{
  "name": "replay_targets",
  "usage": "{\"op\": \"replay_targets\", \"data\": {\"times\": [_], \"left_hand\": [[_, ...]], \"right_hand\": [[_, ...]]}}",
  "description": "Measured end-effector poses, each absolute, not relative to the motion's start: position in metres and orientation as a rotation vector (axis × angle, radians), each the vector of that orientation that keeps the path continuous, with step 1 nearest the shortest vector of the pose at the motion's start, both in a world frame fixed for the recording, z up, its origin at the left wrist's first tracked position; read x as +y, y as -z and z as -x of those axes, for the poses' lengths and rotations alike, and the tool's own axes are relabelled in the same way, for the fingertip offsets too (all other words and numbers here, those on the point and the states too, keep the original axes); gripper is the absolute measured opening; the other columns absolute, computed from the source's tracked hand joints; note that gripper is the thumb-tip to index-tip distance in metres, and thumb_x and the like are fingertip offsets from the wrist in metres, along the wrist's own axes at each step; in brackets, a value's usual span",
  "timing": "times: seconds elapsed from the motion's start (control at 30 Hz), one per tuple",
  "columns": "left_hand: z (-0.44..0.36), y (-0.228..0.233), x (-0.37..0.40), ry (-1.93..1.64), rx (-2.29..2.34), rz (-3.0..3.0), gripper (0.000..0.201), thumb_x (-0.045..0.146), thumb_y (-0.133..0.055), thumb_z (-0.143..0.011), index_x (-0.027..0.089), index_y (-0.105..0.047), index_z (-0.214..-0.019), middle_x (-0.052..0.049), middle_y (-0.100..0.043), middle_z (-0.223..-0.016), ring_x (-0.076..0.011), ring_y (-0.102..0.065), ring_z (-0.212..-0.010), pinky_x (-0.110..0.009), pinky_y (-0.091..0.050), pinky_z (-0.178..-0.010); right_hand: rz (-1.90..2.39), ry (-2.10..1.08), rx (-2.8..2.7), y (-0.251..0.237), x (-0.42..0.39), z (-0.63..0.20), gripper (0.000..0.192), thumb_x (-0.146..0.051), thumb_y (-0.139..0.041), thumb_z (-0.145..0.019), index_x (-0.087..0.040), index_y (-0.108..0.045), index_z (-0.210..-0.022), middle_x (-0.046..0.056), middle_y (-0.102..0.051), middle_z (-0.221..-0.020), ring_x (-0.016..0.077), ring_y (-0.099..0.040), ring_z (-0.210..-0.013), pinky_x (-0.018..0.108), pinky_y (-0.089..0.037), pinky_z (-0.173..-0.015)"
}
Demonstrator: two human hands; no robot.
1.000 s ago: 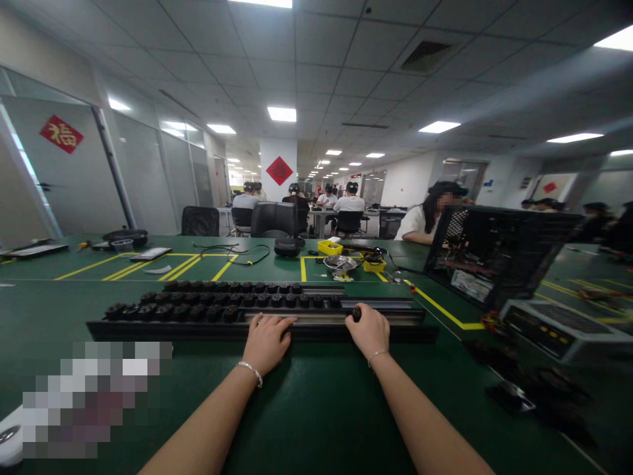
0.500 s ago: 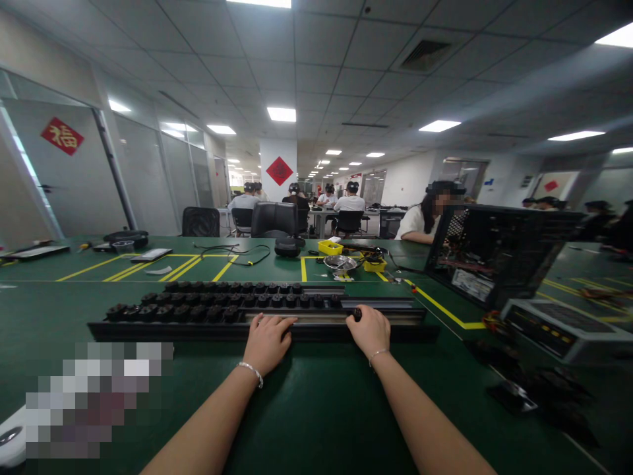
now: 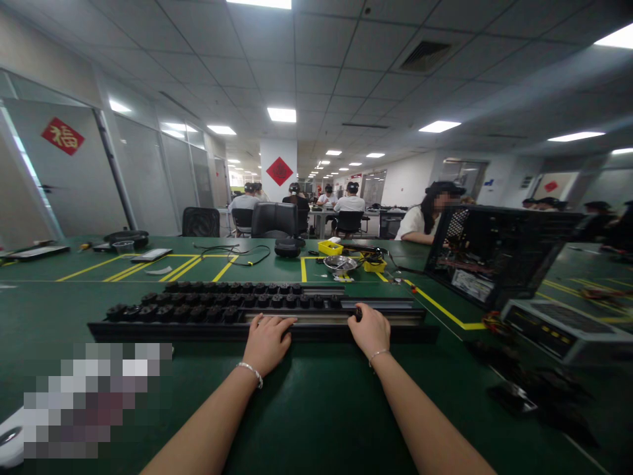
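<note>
Pinching a small black knob [image 3: 357, 314] over the long black rail [image 3: 386, 318] mid-worktop [image 3: 306, 409], the right hand [image 3: 368, 330] could fumble it if the flat, spread left hand [image 3: 267, 342] lets the rail slide.

two hands on a long black rail tray at a green counter

the left hand [image 3: 267, 342] rests flat on the tray [image 3: 316, 316], fingers [image 3: 281, 321] spread beside rows of black knobs [image 3: 217, 300]; the right hand [image 3: 370, 328] pinches a single black knob [image 3: 357, 313] over the bare track. an open computer case [image 3: 494, 254] stands to the right, and a metal bowl [image 3: 339, 264] with yellow bins [image 3: 330, 247] sits behind.
</note>
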State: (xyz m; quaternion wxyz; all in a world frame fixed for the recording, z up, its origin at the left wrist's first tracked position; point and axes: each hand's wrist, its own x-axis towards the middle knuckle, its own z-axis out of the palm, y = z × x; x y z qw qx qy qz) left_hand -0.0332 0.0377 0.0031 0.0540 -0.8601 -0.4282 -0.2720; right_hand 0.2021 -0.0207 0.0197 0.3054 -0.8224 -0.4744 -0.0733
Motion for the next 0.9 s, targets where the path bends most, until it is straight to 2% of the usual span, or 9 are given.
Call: {"op": "replay_targets", "data": {"times": [0.67, 0.9], "left_hand": [[0.0334, -0.0048, 0.0365, 0.823, -1.312, 2.628, 0.033, 0.028, -0.043, -0.082, 0.036, -0.057, -0.111, 0.002, -0.065, -0.098, -0.0174, -0.055, -0.097, -0.044, -0.022, -0.103], [0.0333, -0.0047, 0.0364, 0.829, -1.31, 2.624, 0.033, 0.028, -0.043, -0.082, 0.036, -0.057, -0.111, 0.002, -0.065, -0.097, -0.0177, -0.055, -0.096, -0.044, -0.023, -0.102]], "right_hand": [[2.219, 0.134, -1.236, -0.0258, -0.0238, -0.2029, 0.036, -0.024, -0.045, -0.075, -0.018, -0.055, -0.109, 0.007, -0.064, -0.102, 0.0208, -0.053, -0.102, 0.032, -0.032, -0.089], [2.198, 0.241, -1.235, -0.0189, -0.0235, -0.2077, 0.033, -0.029, -0.046, -0.075, -0.018, -0.058, -0.104, 0.008, -0.063, -0.104, 0.0218, -0.05, -0.105, 0.034, -0.029, -0.092]]}}
